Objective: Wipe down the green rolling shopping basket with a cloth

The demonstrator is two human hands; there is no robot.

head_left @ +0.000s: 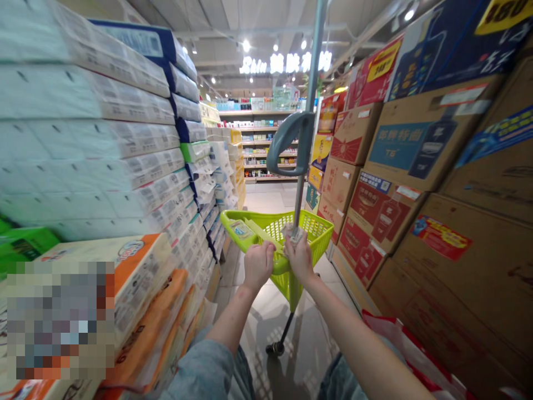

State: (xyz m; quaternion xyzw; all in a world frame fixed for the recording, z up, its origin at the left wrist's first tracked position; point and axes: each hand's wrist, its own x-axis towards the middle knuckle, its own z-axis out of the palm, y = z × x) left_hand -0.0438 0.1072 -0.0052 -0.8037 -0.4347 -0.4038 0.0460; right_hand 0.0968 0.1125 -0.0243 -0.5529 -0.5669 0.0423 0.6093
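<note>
A lime-green shopping basket cart (317, 224) stands in front of me, its slatted basket carried on a wheeled base. From it rises a grey pole (313, 72) with a blue-grey loop handle (272, 150). My left hand (259, 268) is closed on the basket's near edge. At the foot of the pole, my right hand (298, 259) is closed around a crumpled pale tissue (293, 232), which touches the pole. A small label panel (241, 229) sits at the basket's left side. A folded green bar lies across the basket, partly covered by my hands.
Stacked tissue packs (141, 133) wall the aisle on my left, with orange-and-cream packs (145, 261) nearer. Cardboard cartons (400, 150) rise close on the right. A red-and-white bag (387, 322) is low at right. Stocked shelves (266, 130) stand across the far end.
</note>
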